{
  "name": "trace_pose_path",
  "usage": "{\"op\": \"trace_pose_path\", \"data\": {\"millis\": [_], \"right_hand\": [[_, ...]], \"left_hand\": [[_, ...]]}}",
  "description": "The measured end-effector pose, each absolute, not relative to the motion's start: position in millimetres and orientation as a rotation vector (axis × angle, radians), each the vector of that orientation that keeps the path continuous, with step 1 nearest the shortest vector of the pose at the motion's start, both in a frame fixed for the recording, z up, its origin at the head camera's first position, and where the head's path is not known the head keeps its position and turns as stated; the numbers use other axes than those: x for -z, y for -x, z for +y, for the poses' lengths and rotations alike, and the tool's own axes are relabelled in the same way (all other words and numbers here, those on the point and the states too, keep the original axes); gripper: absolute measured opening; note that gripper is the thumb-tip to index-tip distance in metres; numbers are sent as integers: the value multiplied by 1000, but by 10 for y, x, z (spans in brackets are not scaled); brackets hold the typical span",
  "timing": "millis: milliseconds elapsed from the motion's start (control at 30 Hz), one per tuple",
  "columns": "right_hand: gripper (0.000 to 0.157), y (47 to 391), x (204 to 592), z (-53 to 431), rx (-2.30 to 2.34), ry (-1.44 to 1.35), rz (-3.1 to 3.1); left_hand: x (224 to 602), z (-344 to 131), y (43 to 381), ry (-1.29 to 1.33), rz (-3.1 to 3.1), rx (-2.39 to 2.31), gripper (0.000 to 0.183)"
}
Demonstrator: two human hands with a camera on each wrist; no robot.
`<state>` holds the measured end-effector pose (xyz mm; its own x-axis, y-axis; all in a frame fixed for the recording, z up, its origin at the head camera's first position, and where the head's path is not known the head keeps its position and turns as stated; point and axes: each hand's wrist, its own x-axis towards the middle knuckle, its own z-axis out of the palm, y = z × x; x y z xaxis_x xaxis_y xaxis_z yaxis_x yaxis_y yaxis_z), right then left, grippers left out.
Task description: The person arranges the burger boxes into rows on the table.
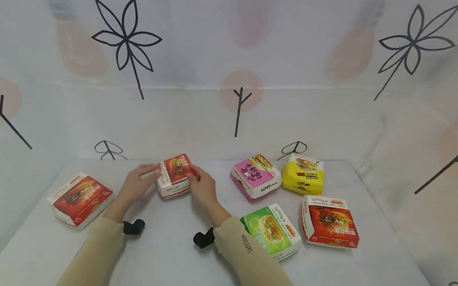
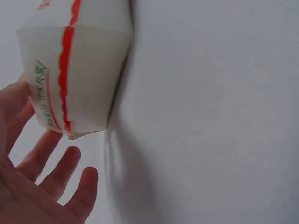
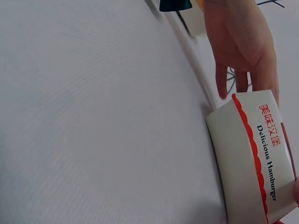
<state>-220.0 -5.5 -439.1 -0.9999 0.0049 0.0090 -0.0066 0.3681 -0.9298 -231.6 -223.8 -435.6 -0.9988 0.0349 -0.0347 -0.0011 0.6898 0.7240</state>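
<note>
- Head view: a thin, lightly creased cloth backdrop (image 1: 181,124) rises beyond both hands, some of its printed motifs faint and blurred.
- Beneath the hands, the pale tabletop (image 1: 160,256) looks finely textured; its near edge is cut off.
- Matte beige sleeves (image 1: 258,268) run nearward from the hands, cropped below; the right one covers part of the green box (image 1: 272,230).
- Folded-card boxes with tapered sides: a broad red box (image 1: 80,198) left of the left hand; the green one, a pink box (image 1: 255,175), a yellow box (image 1: 303,175) and another red box (image 1: 331,222) right of the right hand.
- Left hand (image 1: 132,189): fingers loosely spread, touching the card. Right hand (image 1: 205,191): pinching the opposite side — some fingers hidden.
- Small red-and-white box (image 1: 176,172), scalloped trim: between the hands, cropped in both wrist views — whether it touches the table is unclear.
- Rounded black wrist devices (image 1: 134,227), nearward of each hand; details too dark.
</note>
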Motion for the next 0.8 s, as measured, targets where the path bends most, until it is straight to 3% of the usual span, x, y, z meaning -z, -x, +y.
{"op": "trace_pose_path", "data": {"millis": [800], "right_hand": [[26,2123,4460,-148,-1434,67,-2429]], "left_hand": [[4350,-2230,2262,15,2768,-1216,70]]}}
